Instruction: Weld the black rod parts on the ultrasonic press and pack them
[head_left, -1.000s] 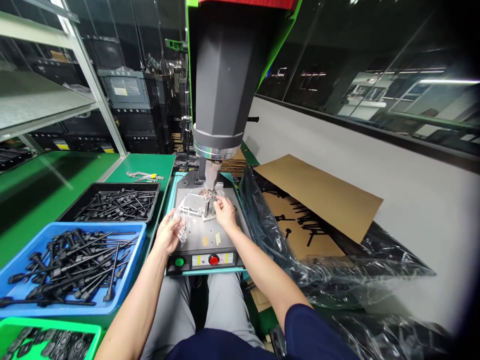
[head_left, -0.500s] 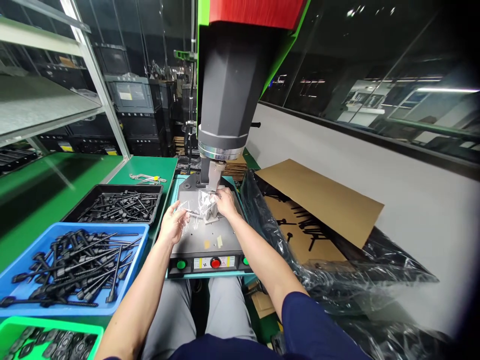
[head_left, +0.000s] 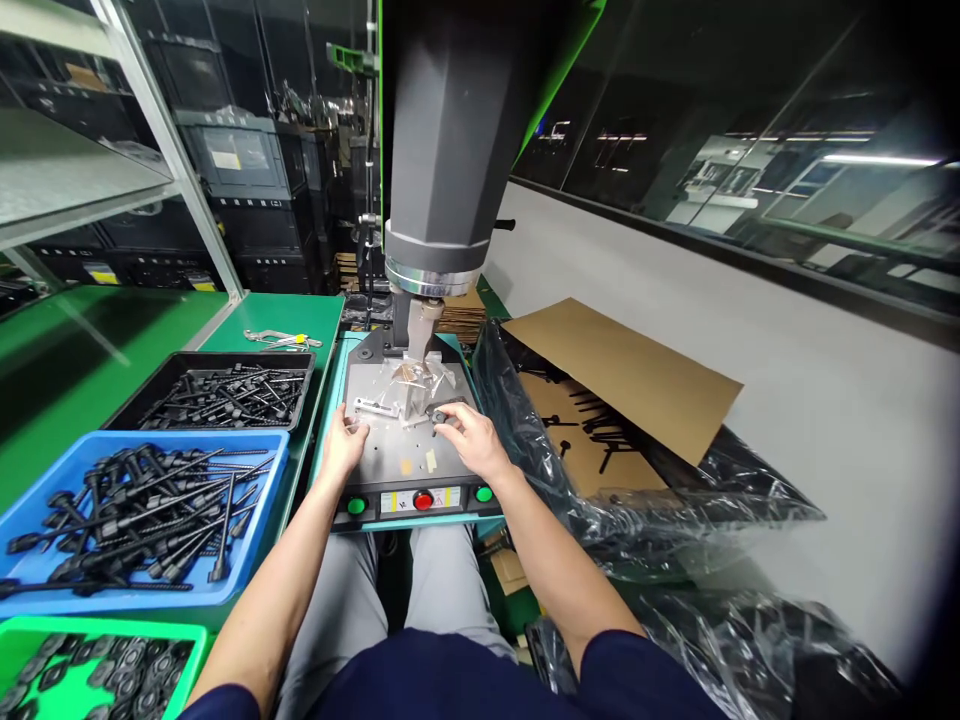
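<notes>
My right hand (head_left: 472,440) pinches a small black part (head_left: 439,417) at the right of the metal fixture (head_left: 415,400); its full shape is hard to make out. My left hand (head_left: 343,445) is at the left edge of the grey machine plate (head_left: 382,465), thumb and fingers apart, with no held thing visible. Clear plastic film (head_left: 446,380) wraps the fixture. Directly above it is the metal tool tip (head_left: 421,330) of the black machine head (head_left: 435,150). A slotted metal bar (head_left: 376,407) lies between the left hand and the fixture.
On the left stand a black tray (head_left: 142,400) and blue bin (head_left: 281,470) of black ribbed rods, and a green bin (head_left: 199,650) of black rings. Pliers (head_left: 281,340) lie behind. Rods and cardboard (head_left: 630,375) fill a plastic-lined box at right. Buttons (head_left: 424,500) line the machine's front.
My right hand has drawn back from the fixture, toward me and to the right, with a black part now showing in its fingers. My left hand stays near the plate's left edge. The view has shifted slightly.
</notes>
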